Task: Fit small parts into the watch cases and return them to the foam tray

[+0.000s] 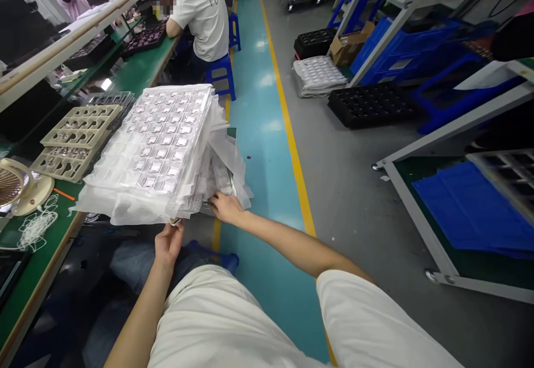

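Observation:
A tall stack of clear plastic blister trays [167, 128], interleaved with thin white sheets, rests at the bench edge and overhangs the aisle. Small square pockets with printed marks cover its top tray. Just below the near edge, my left hand [167, 244] is closed in a pinch; a small pale and greenish thing shows at its fingertips, too small to name. My right hand [227, 207] is closed on the lower right side of the stack, its fingertips partly hidden among the tray edges. A loose white sheet [229, 156] hangs down above that hand.
Beige parts trays [79, 128], a small fan [19, 187] and a coiled white cable [39, 226] lie on the green bench [62, 234]. A co-worker [204, 11] sits farther along. At right stand wheeled racks [417, 206], black trays [371, 103] and another tray stack [319, 73].

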`<action>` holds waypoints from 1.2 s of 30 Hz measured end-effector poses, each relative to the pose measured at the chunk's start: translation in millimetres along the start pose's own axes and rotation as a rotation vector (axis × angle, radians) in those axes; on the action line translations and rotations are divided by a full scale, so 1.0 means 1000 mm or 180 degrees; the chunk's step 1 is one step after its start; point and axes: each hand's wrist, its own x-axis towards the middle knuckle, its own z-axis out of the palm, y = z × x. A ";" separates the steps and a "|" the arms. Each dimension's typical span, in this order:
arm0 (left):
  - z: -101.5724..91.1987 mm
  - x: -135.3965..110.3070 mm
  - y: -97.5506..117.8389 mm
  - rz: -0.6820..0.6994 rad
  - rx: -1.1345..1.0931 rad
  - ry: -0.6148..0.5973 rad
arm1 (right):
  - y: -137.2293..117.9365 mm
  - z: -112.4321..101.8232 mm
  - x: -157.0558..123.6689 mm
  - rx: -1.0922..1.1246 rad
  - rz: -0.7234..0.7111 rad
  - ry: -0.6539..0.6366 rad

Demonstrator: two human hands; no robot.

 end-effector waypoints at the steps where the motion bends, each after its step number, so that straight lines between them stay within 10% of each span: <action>1: 0.000 0.000 0.000 -0.0007 -0.0005 0.0003 | -0.003 0.003 -0.001 0.0013 0.0050 0.0030; 36: 0.035 -0.008 0.022 0.0244 -0.0010 -0.0240 | 0.009 0.025 0.030 -0.0011 0.0003 0.0144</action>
